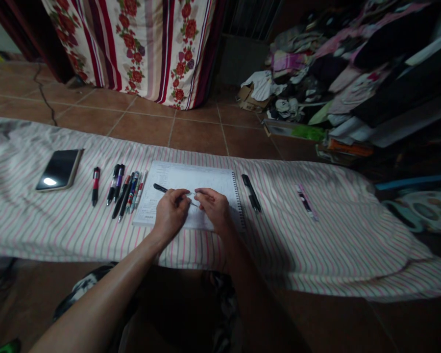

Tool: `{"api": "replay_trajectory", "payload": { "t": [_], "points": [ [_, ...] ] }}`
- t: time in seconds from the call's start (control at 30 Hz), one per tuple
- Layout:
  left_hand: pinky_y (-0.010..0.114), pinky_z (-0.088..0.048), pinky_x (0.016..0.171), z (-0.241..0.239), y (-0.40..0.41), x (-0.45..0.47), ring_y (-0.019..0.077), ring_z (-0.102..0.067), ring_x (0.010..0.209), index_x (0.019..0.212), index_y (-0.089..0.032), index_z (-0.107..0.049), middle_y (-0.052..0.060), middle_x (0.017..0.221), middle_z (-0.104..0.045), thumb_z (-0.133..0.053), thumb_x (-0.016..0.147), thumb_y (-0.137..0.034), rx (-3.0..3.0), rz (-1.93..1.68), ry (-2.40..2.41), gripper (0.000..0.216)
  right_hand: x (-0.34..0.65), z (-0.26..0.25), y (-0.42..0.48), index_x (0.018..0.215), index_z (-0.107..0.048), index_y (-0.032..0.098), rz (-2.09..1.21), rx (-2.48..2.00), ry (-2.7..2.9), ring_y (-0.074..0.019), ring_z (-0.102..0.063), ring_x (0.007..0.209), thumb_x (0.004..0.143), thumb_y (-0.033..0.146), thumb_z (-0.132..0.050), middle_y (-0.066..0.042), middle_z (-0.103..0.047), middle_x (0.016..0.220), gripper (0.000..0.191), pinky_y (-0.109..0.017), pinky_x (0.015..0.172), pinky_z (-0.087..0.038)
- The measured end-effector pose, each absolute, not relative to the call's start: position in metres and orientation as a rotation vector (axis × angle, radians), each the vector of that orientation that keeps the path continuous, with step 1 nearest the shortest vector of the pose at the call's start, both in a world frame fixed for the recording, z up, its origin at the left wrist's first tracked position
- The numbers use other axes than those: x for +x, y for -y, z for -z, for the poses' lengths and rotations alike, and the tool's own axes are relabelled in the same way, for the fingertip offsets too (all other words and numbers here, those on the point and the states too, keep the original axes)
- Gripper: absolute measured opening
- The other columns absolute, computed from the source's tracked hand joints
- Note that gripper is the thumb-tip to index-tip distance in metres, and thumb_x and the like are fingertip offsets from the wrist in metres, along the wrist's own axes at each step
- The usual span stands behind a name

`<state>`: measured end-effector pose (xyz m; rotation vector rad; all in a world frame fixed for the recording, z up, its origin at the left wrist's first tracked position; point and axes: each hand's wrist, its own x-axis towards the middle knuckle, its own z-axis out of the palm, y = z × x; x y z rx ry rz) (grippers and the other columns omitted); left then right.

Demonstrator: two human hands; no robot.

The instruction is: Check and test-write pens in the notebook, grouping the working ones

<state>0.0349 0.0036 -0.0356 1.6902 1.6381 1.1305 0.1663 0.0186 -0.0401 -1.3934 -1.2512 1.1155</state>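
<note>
Both my hands are over an open spiral notebook [206, 177] with writing on its pages. My left hand [172, 210] is closed around a black pen [160, 188]. The pen's dark end sticks out to the left, and a thin point shows past the thumb on the right. My right hand [215, 207] faces it with thumb and fingers pinched together. Between the two sets of fingertips is a small thin piece [192, 194], pale or clear, too small to name. The fingers hide most of what is held.
Several pens [127, 193] and a red and black pen [95, 186] lie left of the notebook, with a phone [60, 169] farther left. Black pens [252, 193] and a pink packet [307, 202] lie right. Striped cloth [334, 245] covers the surface. Clothes [297, 63] are heaped beyond.
</note>
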Motion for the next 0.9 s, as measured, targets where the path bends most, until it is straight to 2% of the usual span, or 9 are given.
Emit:
{"api": "replay_trajectory", "payload": {
  "t": [0.23, 0.5, 0.9],
  "points": [
    [0.029, -0.045, 0.071, 0.0405, -0.0036, 0.0396, 0.0163, -0.058, 0.075, 0.088, -0.018, -0.065, 0.004, 0.081, -0.063, -0.056, 0.077, -0.024, 1.701, -1.135, -1.649, 0.016, 0.1675, 0.0419, -0.0183, 0.085, -0.068, 0.017, -1.068, -1.395, 1.336, -0.0090, -0.051, 0.047, 0.071, 0.029, -0.056, 0.002, -0.062, 0.057, 0.022, -0.020, 0.045, -0.041],
    [0.028, -0.044, 0.070, 0.0403, -0.0027, 0.0391, 0.0160, -0.058, 0.074, 0.087, -0.016, -0.066, 0.005, 0.081, -0.063, -0.056, 0.077, -0.026, 1.678, -1.130, -1.625, 0.017, 0.1690, 0.0461, -0.0182, 0.086, -0.068, 0.018, -1.051, -1.383, 1.405, -0.0135, -0.062, 0.064, 0.072, 0.031, -0.055, -0.003, -0.070, 0.076, 0.024, -0.021, 0.053, -0.046],
    [0.028, -0.044, 0.068, 0.0401, -0.0026, 0.0407, 0.0162, -0.057, 0.074, 0.080, -0.017, -0.065, 0.004, 0.079, -0.063, -0.055, 0.078, -0.028, 1.679, -1.138, -1.649, 0.015, 0.1682, 0.0430, -0.0172, 0.085, -0.069, 0.018, -1.045, -1.380, 1.435, -0.0137, -0.062, 0.064, 0.072, 0.031, -0.055, -0.003, -0.070, 0.077, 0.022, -0.022, 0.054, -0.047]
  ]
}}
